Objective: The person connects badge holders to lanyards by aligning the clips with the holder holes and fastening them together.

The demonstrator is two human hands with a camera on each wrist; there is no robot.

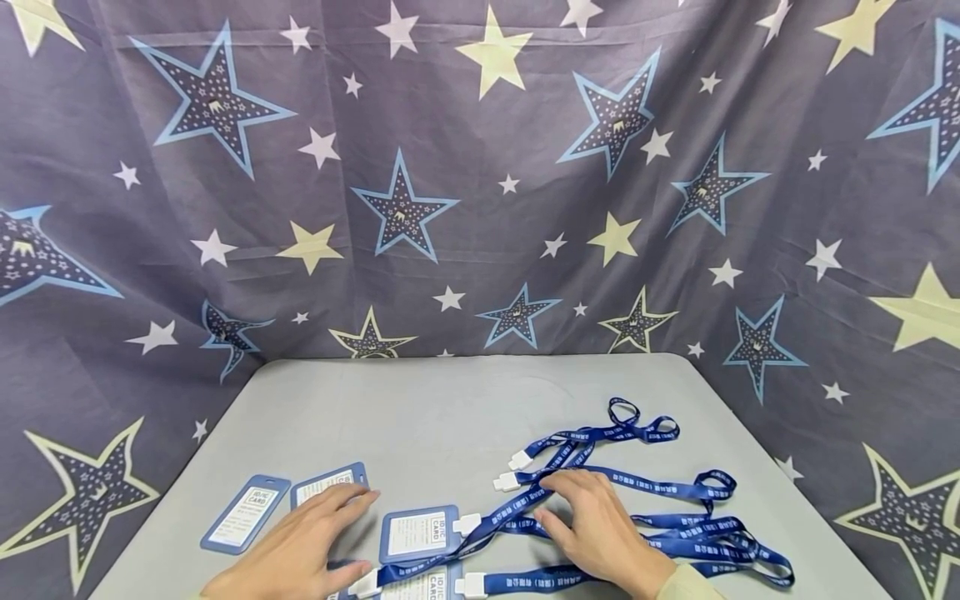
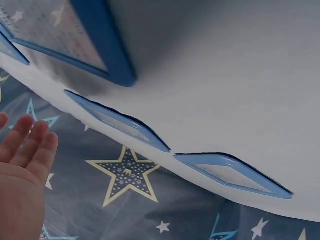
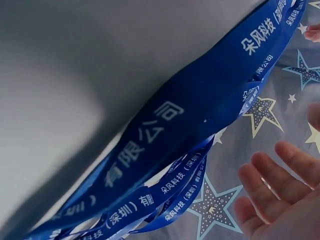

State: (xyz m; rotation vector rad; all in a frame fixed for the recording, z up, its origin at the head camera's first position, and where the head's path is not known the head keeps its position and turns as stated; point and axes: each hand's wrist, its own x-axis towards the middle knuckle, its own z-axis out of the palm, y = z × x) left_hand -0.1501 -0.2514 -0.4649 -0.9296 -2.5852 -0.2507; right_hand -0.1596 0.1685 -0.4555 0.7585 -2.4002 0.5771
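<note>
In the head view my left hand (image 1: 303, 542), its fingers extended, is over the table beside the blue-framed ID card holders. Its thumb is near a white clip (image 1: 365, 583) on a lanyard; whether they touch I cannot tell. The left wrist view shows those fingers straight, with a card holder (image 2: 95, 42) close to the camera. My right hand (image 1: 596, 529) is over the blue lanyards (image 1: 517, 507), fingers loosely bent and spread. In the right wrist view its fingers (image 3: 280, 182) are apart from the blue strap (image 3: 175, 110). A card holder (image 1: 417, 533) joins a lanyard through its white clip (image 1: 467, 524).
Two loose card holders lie at left, one flat (image 1: 245, 514), another (image 1: 330, 483) partly behind my left hand. Another card holder (image 1: 435, 582) is at the front edge of view. More lanyards (image 1: 652, 482) spread rightward, some overlapping. A star-patterned curtain (image 1: 480, 192) surrounds the grey table (image 1: 420, 400).
</note>
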